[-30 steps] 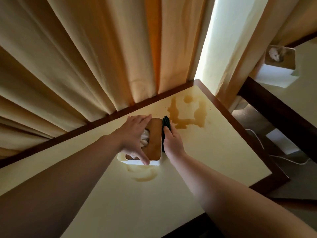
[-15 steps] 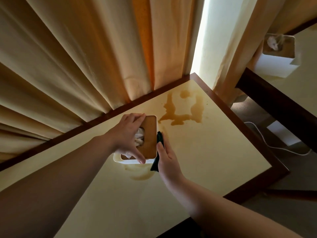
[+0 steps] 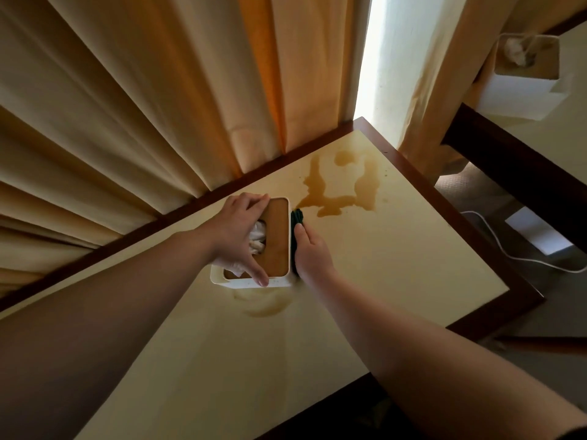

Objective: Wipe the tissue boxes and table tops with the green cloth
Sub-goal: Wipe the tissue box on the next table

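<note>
Head view:

- Cream-topped table with dark brown wooden border [image 3: 397,281]: fills the middle of the view, its far edge against the curtains.
- White rectangular tissue box with tan wooden lid [image 3: 279,239]: stands upright on the table near the far edge; white tissue [image 3: 258,239] sticks out of the lid slot.
- Left hand [image 3: 238,230]: laid over the box top, fingers curled over the far rim and thumb on the near rim, grip closed round the box.
- Right hand [image 3: 309,252]: just beside the box's right wall, fingers fairly straight, pressing the cloth against that wall; nothing curled round the cloth that can be seen.
- Dark green cloth [image 3: 298,217]: between the right hand and the box's right side, mostly hidden by the hand, its top end showing above the fingertips.
- Brown liquid spill [image 3: 343,185]: spread on the table top behind and right of the box, its near tail reaching close to the cloth.
- Fainter wet patch [image 3: 263,304]: on the table just in front of the box.
- Pleated beige and orange curtains [image 3: 143,106]: hang behind the table.
- Second table [image 3: 524,173]: to the right, well apart, carrying a second white tissue box [image 3: 524,81].
- White cable [image 3: 508,249]: lies on the floor between the two tables.
</note>
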The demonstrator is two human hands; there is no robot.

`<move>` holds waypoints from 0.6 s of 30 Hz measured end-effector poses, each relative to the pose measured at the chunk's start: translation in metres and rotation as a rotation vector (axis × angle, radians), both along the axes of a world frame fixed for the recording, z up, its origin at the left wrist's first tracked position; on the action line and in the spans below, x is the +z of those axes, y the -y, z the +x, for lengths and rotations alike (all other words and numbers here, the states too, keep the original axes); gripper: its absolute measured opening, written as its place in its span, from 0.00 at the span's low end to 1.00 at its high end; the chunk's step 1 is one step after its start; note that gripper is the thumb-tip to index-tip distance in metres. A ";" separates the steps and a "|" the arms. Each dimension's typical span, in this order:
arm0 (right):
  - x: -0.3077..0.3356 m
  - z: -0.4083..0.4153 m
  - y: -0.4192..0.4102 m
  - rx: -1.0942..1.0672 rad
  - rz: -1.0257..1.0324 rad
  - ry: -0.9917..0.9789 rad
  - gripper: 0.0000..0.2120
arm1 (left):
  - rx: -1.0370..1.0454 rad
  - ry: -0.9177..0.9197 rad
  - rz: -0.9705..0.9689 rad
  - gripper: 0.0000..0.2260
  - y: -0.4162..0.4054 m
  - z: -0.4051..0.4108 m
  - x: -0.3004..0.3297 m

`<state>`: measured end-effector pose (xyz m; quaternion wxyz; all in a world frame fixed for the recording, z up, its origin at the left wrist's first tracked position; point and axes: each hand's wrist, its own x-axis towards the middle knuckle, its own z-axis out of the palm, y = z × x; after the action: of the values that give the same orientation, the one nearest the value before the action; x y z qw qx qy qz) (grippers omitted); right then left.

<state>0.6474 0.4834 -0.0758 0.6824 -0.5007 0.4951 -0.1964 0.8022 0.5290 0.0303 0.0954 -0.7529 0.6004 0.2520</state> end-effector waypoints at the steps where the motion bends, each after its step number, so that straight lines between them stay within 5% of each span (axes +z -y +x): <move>1: -0.001 -0.005 -0.008 -0.003 0.014 0.012 0.25 | 0.001 0.002 0.004 0.78 0.000 0.000 0.000; 12: 0.026 -0.012 -0.026 -0.044 0.033 0.214 0.19 | 0.025 -0.018 -0.001 0.77 -0.001 0.001 -0.002; 18: 0.021 0.013 0.021 -0.039 0.007 0.029 0.21 | 0.023 -0.015 0.007 0.78 0.000 0.001 -0.002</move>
<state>0.6604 0.4626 -0.0552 0.6875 -0.4854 0.4954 -0.2153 0.8028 0.5286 0.0285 0.0905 -0.7575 0.5916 0.2609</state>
